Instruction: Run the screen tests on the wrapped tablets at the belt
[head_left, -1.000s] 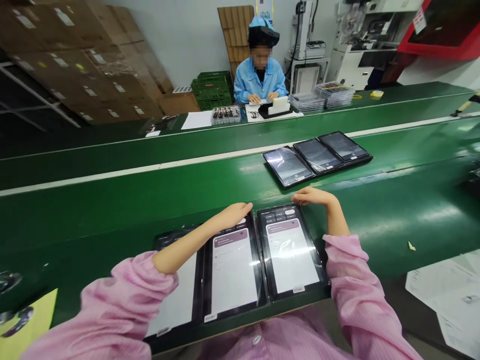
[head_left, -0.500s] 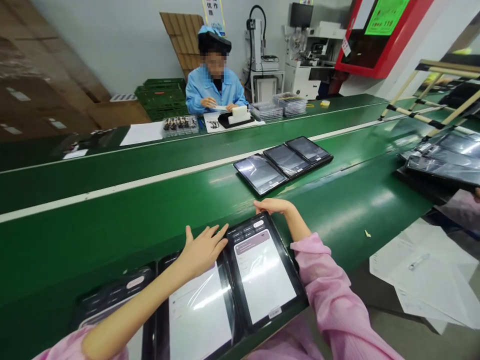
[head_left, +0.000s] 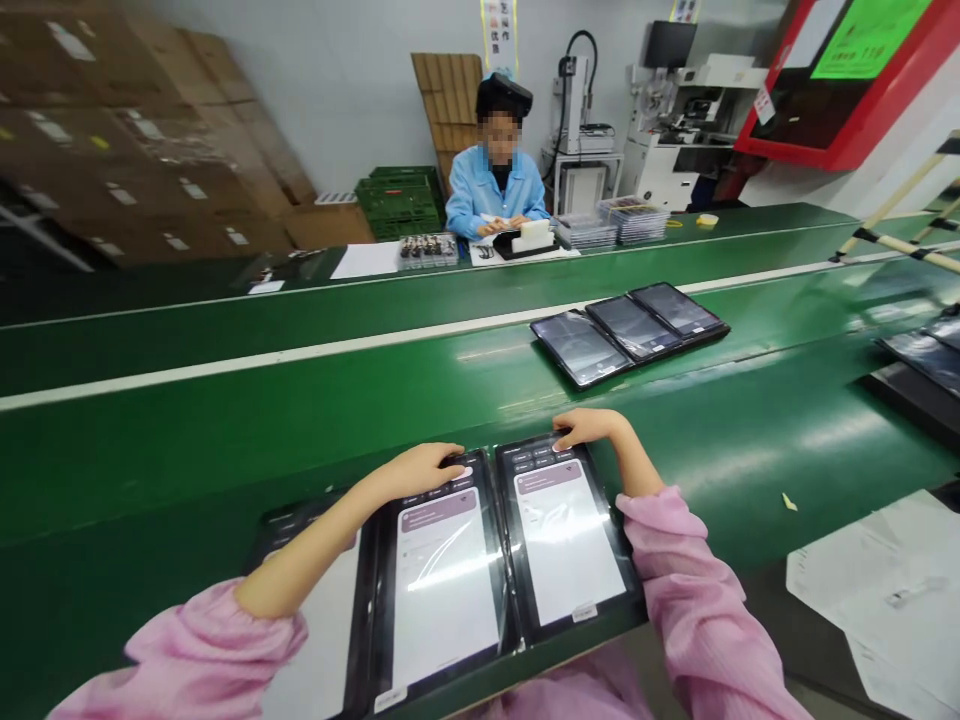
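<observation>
Three tablets lie side by side in front of me with lit, mostly white screens under glossy film. My left hand is closed over the top edge of the middle tablet, its thumb on the screen near a pale button. At the top edge of the right tablet, my right hand is closed too, thumb on the screen and the other fingers partly hidden behind the edge. The left tablet is partly covered by my left forearm.
Three dark-screened tablets lie farther up the green bench. A co-worker in a blue jacket sits across, near stacked clear trays. White papers lie at right, below more tablets.
My left hand has gone from spread fingers to curling over the middle tablet's top edge. My right thumb now rests on the right tablet's screen. The view has swung left.
</observation>
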